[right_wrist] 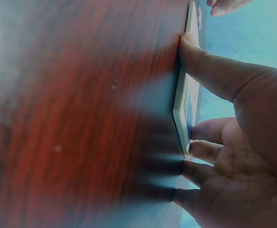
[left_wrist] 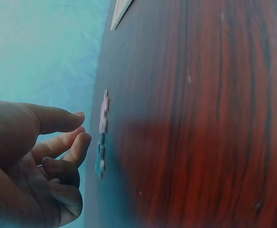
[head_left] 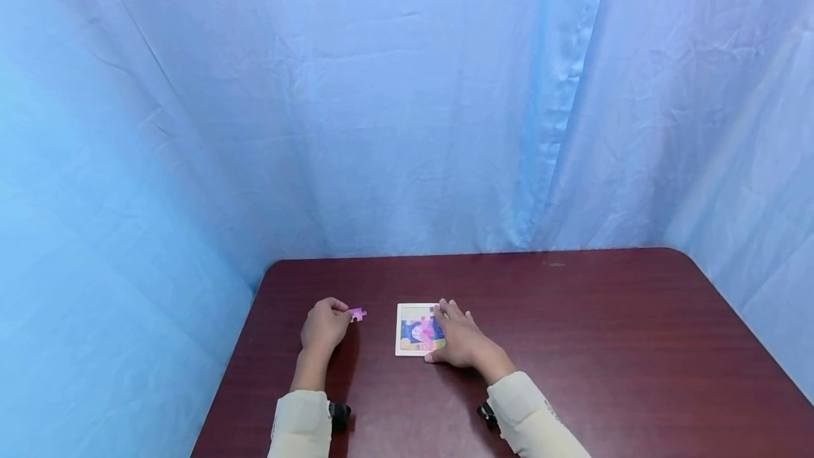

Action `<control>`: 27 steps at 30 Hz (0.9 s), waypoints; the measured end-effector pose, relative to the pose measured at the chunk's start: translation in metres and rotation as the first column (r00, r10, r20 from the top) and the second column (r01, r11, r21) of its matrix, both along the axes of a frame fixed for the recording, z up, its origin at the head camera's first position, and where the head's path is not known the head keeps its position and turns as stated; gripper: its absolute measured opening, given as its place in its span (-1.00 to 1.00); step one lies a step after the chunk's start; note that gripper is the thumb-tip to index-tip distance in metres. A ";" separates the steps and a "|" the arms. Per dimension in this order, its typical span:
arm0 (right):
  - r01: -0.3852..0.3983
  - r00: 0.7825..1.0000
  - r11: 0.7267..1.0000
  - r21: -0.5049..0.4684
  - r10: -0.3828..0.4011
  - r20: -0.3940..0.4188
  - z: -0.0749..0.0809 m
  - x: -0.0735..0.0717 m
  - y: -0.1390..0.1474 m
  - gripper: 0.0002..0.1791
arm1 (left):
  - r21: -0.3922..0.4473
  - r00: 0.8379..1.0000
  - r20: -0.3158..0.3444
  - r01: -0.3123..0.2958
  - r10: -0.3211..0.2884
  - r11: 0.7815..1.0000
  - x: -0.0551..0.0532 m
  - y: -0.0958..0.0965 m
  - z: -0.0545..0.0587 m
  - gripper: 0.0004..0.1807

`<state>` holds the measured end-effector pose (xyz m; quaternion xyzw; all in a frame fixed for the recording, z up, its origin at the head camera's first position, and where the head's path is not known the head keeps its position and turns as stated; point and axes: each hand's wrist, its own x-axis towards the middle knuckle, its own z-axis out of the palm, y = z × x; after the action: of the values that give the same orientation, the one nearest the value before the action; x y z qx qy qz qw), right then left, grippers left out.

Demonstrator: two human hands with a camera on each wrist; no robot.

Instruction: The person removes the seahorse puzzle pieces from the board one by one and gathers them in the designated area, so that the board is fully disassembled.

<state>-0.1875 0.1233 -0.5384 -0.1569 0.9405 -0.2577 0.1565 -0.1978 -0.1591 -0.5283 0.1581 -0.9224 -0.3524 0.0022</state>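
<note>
My left hand (head_left: 324, 329) is over the left part of the table, thumb and fingertips close together with nothing between them. Just beyond those fingertips, a pink jigsaw piece (left_wrist: 103, 114) lies on the table, with a bluish jigsaw piece (left_wrist: 99, 159) beside it. To the right is a square puzzle board (head_left: 398, 331) with a white frame, partly filled with pink, blue and yellow pieces; bare backing shows along its far side. My right hand (head_left: 463, 339) holds the board, thumb at the near edge and fingers spread over the right side and far corner, hiding part of the picture.
The dark red wooden table (head_left: 572, 316) has rounded far corners. Light blue curtains (head_left: 407, 126) hang behind it and on both sides. Black wrist straps (head_left: 340, 415) sit below my cream sleeves (head_left: 299, 423).
</note>
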 end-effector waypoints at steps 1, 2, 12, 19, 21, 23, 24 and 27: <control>0.001 1.000 1.000 0.000 -0.001 -0.007 0.000 0.000 0.000 0.13 | 0.000 1.000 -0.006 0.009 -0.009 1.000 0.000 0.002 0.001 -0.84; 0.003 1.000 1.000 0.001 -0.003 -0.014 0.000 0.000 0.000 0.14 | 0.002 1.000 -0.014 0.019 -0.019 1.000 0.001 0.005 0.002 -0.84; 0.011 0.999 1.000 0.003 -0.011 -0.050 0.008 -0.003 0.000 0.14 | -0.020 0.989 -0.085 0.117 -0.118 0.993 0.005 0.046 0.009 -0.88; 0.066 0.998 0.997 -0.047 -0.066 -0.003 0.008 -0.003 0.004 0.16 | -0.027 0.975 -0.104 0.195 -0.197 0.980 0.007 0.076 0.014 -0.89; 0.075 0.997 0.997 -0.031 -0.076 -0.020 0.007 -0.003 0.005 0.18 | -0.030 0.970 -0.104 0.216 -0.218 0.976 0.007 0.083 0.014 -0.89; 0.077 0.996 0.997 -0.007 -0.077 -0.037 0.007 -0.003 0.007 0.20 | -0.025 0.967 -0.098 0.236 -0.237 0.971 0.007 0.089 0.013 -0.88; 0.075 0.996 0.997 0.007 -0.074 -0.044 0.006 -0.003 0.008 0.20 | -0.025 0.965 -0.096 0.244 -0.246 0.969 0.007 0.092 0.013 -0.88; 0.072 0.996 0.997 0.029 -0.070 -0.048 0.006 -0.003 0.009 0.19 | -0.020 0.958 -0.083 0.272 -0.273 0.962 0.006 0.100 0.011 -0.88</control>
<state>-0.1902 0.1323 -0.5323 -0.1269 0.9527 -0.2449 0.1276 -0.1922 -0.0586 -0.5169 0.0143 -0.9358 -0.3521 -0.0064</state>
